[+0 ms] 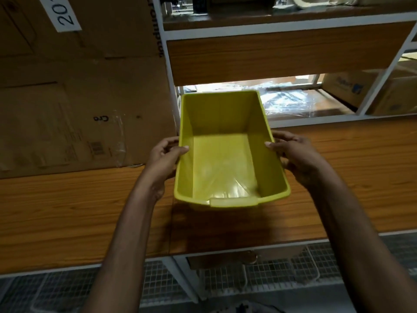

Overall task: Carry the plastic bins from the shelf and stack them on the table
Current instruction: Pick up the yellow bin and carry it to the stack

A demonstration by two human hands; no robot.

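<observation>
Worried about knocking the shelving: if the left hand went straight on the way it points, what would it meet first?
Probably the white metal shelf upright, just beyond the left hand, whose grip is on the left rim of the yellow-green plastic bin. Depth is unclear, so the gap cannot be judged.

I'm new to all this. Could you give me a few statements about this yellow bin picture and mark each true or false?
1. The left hand and the right hand both grip the bin by its side rims. True.
2. The bin is packed with small boxes. False: it is empty.
3. The bin is red. False: it is yellow-green.
4. A cardboard box stands on the wooden table, left of the bin. True.
</observation>
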